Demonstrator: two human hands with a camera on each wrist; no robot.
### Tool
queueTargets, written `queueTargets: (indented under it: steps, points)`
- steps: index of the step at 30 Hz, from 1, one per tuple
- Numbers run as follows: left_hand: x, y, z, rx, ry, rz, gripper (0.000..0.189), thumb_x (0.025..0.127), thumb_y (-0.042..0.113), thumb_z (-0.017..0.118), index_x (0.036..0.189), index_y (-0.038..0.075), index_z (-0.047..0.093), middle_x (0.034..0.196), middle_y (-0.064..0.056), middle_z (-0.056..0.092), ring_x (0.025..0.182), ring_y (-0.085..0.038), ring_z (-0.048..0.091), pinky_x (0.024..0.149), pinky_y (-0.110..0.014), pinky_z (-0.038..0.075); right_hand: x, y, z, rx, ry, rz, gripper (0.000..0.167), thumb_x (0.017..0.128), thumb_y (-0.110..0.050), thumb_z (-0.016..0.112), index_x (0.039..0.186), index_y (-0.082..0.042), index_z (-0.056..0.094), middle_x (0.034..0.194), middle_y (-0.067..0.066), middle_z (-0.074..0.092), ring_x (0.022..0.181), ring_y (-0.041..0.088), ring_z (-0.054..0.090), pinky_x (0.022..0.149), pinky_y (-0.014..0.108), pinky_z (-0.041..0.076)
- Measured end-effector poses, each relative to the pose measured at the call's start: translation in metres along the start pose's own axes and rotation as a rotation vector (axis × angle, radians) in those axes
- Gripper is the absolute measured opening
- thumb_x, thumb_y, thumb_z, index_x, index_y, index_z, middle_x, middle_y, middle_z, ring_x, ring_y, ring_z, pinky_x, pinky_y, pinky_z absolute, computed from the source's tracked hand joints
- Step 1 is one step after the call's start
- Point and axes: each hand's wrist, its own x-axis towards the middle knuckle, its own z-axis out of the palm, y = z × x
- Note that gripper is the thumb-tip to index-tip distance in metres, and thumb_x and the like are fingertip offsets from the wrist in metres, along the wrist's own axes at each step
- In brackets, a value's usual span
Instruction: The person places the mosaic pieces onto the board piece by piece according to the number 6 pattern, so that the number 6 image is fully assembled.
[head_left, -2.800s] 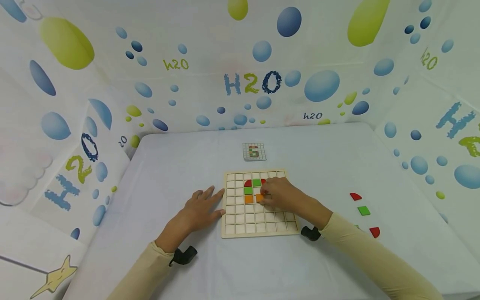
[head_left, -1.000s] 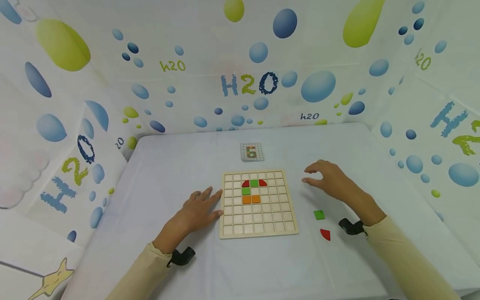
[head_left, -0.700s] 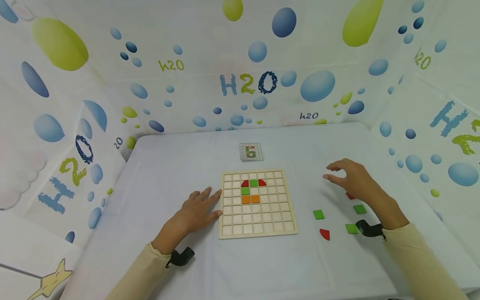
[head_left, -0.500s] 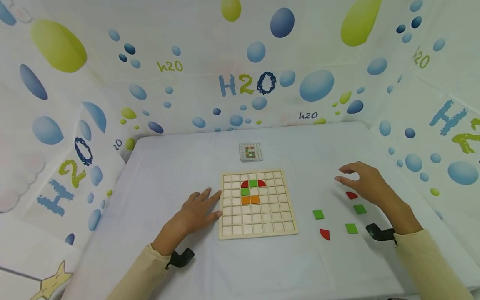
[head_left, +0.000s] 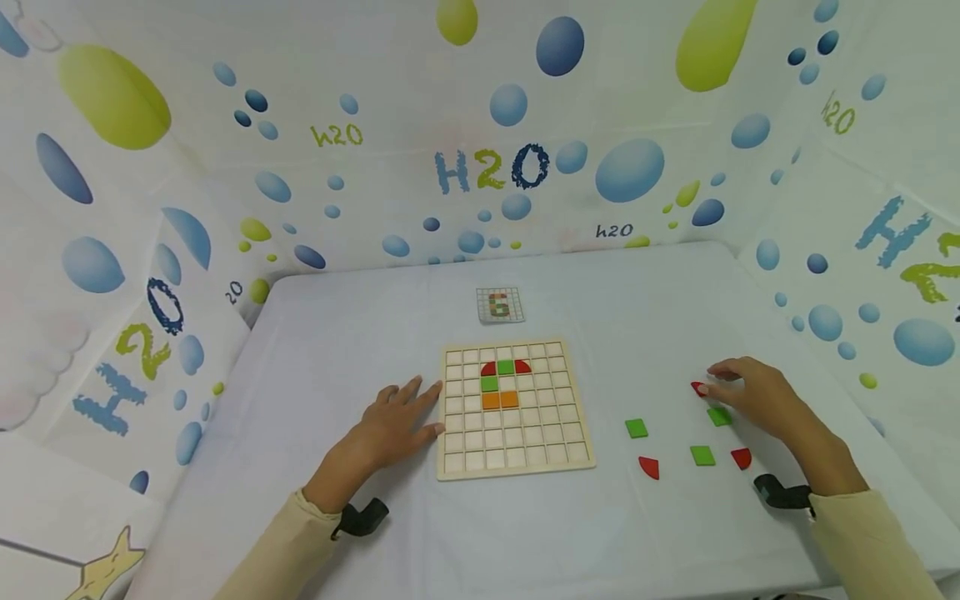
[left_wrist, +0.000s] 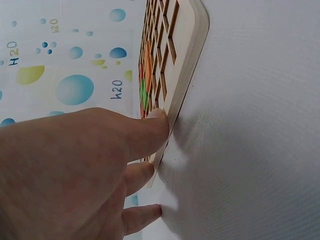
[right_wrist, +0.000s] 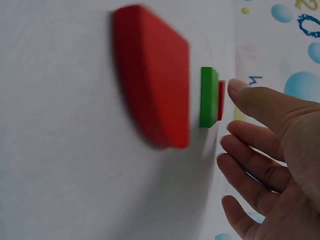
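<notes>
My left hand [head_left: 393, 425] lies with spread fingers at the left edge of the wooden grid board [head_left: 461, 437]; its thumb touches the rim in the left wrist view. Over the loose tiles on the right is my right hand [head_left: 761, 402], thumb and fingers apart, holding nothing. Its thumb tip partly covers a far red quarter-round tile [head_left: 697, 388]. A green square tile [head_left: 718, 416] lies just under that hand. On the board sit two red quarter-round tiles, a green tile [head_left: 506, 367] between them, another green tile [head_left: 490, 383] and two orange square tiles [head_left: 509, 399].
A small pattern card [head_left: 500, 306] showing a gridded figure lies behind the board. Right of the board are two more green tiles [head_left: 702, 455] and two red quarter-round tiles [head_left: 648, 467]. The white-covered table meets printed cloth walls at the back and sides.
My right hand let go of the orange tile on the board, moved right, and lowered toward the far red tile. My left hand stayed at the board's edge.
</notes>
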Motion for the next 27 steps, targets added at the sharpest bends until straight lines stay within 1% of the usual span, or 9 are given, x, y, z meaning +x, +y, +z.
queueTargets:
  steps: [3,8,14,21,27]
  points:
    - [-0.0002,-0.0003,0.0004,-0.002,0.003,0.001,0.07,0.107,0.046,0.06,0.166,0.016,0.036,0.17,-0.024,0.03,0.15,-0.057,0.031,0.115,-0.074,0.034,-0.0009,0.0016,0.0025,-0.004,-0.006,-0.001,0.054,0.101,-0.031,0.073,0.136,0.008,0.062,0.135,0.036,0.061,0.13,0.057,0.051,0.1,0.068,0.052]
    - [-0.0002,-0.0004,0.0017,-0.007,0.008,0.003,0.07,0.107,0.046,0.059,0.166,0.016,0.037,0.17,-0.024,0.03,0.15,-0.058,0.031,0.115,-0.074,0.034,-0.0035,0.0006,0.0024,-0.005,-0.009,-0.005,0.053,0.1,-0.031,0.074,0.134,0.008,0.064,0.133,0.035,0.062,0.129,0.057,0.052,0.099,0.068,0.052]
    - [0.0,-0.0008,0.0025,-0.003,0.013,0.005,0.07,0.107,0.046,0.059,0.166,0.016,0.036,0.17,-0.024,0.03,0.15,-0.058,0.031,0.115,-0.074,0.034,-0.0069,-0.0024,0.0023,-0.017,-0.022,0.011,0.052,0.099,-0.03,0.075,0.133,0.007,0.065,0.132,0.035,0.063,0.128,0.057,0.053,0.097,0.067,0.054]
    - [-0.0003,-0.0013,0.0035,0.003,0.019,0.002,0.069,0.107,0.046,0.059,0.166,0.016,0.037,0.17,-0.024,0.03,0.15,-0.058,0.031,0.114,-0.074,0.034,-0.0063,-0.0034,0.0088,-0.02,0.002,-0.005,0.045,0.099,-0.023,0.075,0.13,0.008,0.065,0.13,0.035,0.062,0.124,0.056,0.055,0.098,0.066,0.053]
    - [0.0005,-0.0025,0.0049,0.004,0.026,0.01,0.069,0.107,0.046,0.058,0.166,0.017,0.036,0.17,-0.024,0.031,0.149,-0.058,0.032,0.114,-0.074,0.035,-0.0057,-0.0049,0.0096,-0.047,0.014,-0.038,0.038,0.098,-0.018,0.075,0.125,0.008,0.068,0.124,0.032,0.065,0.119,0.052,0.058,0.099,0.065,0.053]
